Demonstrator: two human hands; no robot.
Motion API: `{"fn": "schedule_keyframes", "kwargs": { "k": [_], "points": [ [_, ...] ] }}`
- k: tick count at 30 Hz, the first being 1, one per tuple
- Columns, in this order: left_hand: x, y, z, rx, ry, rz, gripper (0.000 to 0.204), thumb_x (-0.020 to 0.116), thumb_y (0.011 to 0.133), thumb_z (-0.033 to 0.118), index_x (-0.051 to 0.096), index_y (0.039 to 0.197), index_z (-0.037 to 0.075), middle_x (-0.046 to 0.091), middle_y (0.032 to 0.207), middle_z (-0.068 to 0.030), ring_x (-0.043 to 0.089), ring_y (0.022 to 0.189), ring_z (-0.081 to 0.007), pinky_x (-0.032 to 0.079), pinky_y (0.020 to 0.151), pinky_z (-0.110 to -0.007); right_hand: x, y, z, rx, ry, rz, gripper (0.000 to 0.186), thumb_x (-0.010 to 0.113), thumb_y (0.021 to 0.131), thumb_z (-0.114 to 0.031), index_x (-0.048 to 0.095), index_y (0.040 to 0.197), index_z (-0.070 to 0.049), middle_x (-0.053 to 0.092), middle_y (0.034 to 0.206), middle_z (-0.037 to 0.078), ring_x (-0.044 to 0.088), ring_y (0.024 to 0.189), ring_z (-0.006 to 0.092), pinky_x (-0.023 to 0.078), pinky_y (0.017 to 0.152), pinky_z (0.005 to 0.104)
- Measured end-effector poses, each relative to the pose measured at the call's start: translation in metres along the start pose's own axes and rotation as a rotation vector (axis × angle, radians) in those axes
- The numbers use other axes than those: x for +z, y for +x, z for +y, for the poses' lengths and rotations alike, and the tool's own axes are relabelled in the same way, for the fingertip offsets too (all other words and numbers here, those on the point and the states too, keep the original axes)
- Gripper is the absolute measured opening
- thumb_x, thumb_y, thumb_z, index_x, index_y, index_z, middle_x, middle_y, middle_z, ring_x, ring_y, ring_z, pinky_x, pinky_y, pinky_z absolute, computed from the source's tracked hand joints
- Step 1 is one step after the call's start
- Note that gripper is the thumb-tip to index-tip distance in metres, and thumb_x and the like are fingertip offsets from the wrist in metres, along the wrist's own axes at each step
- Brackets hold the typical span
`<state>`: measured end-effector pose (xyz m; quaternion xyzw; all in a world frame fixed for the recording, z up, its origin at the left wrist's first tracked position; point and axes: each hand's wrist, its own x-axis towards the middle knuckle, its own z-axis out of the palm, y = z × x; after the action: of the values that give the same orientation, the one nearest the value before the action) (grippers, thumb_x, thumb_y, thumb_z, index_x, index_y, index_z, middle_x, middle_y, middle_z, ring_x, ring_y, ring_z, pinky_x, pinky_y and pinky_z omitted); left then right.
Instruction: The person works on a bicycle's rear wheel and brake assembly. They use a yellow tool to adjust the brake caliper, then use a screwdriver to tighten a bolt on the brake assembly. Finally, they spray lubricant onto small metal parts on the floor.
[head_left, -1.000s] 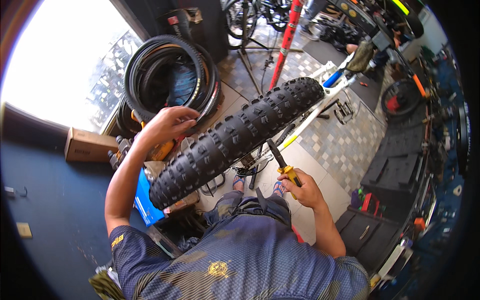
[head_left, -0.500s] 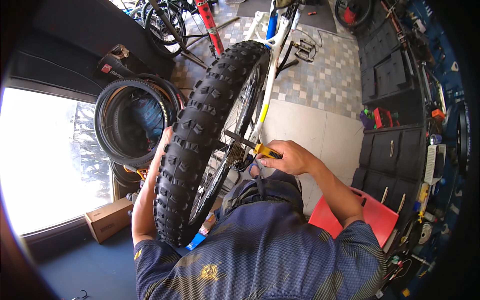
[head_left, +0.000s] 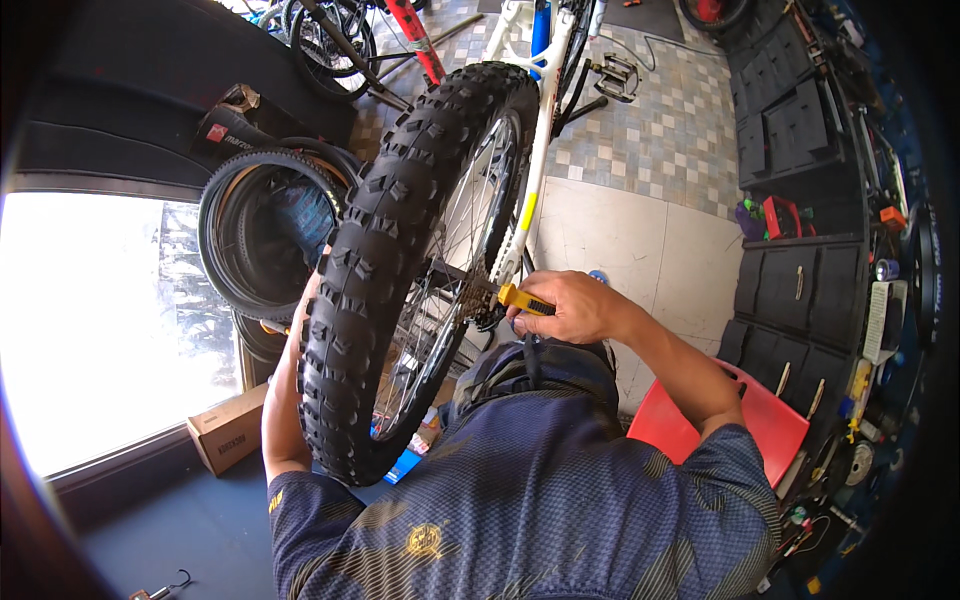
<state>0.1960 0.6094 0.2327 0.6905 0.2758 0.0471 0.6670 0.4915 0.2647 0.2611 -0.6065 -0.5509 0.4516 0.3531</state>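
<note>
A knobby black fat tyre (head_left: 370, 270) on a white bicycle frame (head_left: 530, 200) stands before me. My right hand (head_left: 565, 300) grips a yellow-handled tool (head_left: 520, 300); its dark end reaches between the spokes beside the rear cassette (head_left: 470, 295). My left hand (head_left: 316, 275) is on the far left side of the tyre, mostly hidden behind it, so its fingers cannot be made out.
Stacked spare tyres (head_left: 230, 240) and a cardboard box (head_left: 225, 430) sit by the bright window. Bicycles (head_left: 330, 55) and a red tube (head_left: 415, 45) are at the back. Dark cabinets with tools (head_left: 790, 280) line the right, beside a red seat (head_left: 760, 430).
The view has swung round, so the wheel now points away from me. My left hand has gone behind the tyre. My right hand has brought the tool up to the hub, its end now among the spokes.
</note>
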Motion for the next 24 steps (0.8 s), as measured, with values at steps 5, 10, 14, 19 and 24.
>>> {"fn": "schedule_keyframes", "kwargs": {
  "k": [5,10,14,19,24],
  "points": [
    [-0.019,0.005,-0.030,-0.003,-0.085,-0.023,0.058,0.068,0.097,0.024,0.049,0.146,-0.001,0.062,0.136,-0.0141,0.064,0.117,-0.0220,0.051,0.104,-0.037,0.008,-0.004,-0.005,-0.024,-0.036,0.036,0.033,0.067,0.098,-0.033,0.073,0.116,-0.006,0.070,0.112,0.017,0.068,0.105,0.0380,0.053,0.095,0.0458],
    [-0.036,0.013,-0.061,-0.008,-0.181,-0.046,0.062,0.068,0.097,0.025,0.046,0.149,0.000,0.060,0.141,-0.0139,0.063,0.121,-0.0222,0.051,0.107,-0.037,0.017,-0.005,-0.008,-0.008,-0.035,0.022,0.034,0.067,0.099,-0.034,0.072,0.117,-0.005,0.070,0.112,0.017,0.068,0.104,0.0393,0.053,0.092,0.0465],
    [-0.051,0.019,-0.076,0.003,-0.182,-0.072,0.065,0.068,0.097,0.026,0.044,0.152,0.001,0.058,0.145,-0.0137,0.063,0.124,-0.0223,0.050,0.110,-0.037,0.020,0.001,-0.008,0.022,0.027,-0.018,0.034,0.068,0.097,-0.035,0.074,0.113,-0.005,0.071,0.107,0.017,0.068,0.102,0.0389,0.053,0.090,0.0461],
    [-0.056,0.024,-0.067,0.107,0.257,-0.143,0.050,0.053,0.110,0.025,0.047,0.153,-0.001,0.063,0.140,-0.0186,0.065,0.126,-0.0236,0.056,0.107,-0.040,0.021,0.003,-0.010,0.056,0.021,0.015,0.033,0.070,0.096,-0.035,0.075,0.109,-0.005,0.072,0.103,0.018,0.069,0.099,0.0380,0.052,0.089,0.0460],
    [-0.033,0.019,-0.034,0.060,0.124,-0.090,0.049,0.053,0.110,0.024,0.047,0.152,0.000,0.063,0.139,-0.0182,0.065,0.125,-0.0233,0.055,0.106,-0.039,0.021,-0.006,-0.008,0.007,0.017,0.082,0.035,0.069,0.096,-0.035,0.075,0.110,-0.004,0.071,0.103,0.019,0.068,0.099,0.0381,0.052,0.089,0.0465]
  ]
}}
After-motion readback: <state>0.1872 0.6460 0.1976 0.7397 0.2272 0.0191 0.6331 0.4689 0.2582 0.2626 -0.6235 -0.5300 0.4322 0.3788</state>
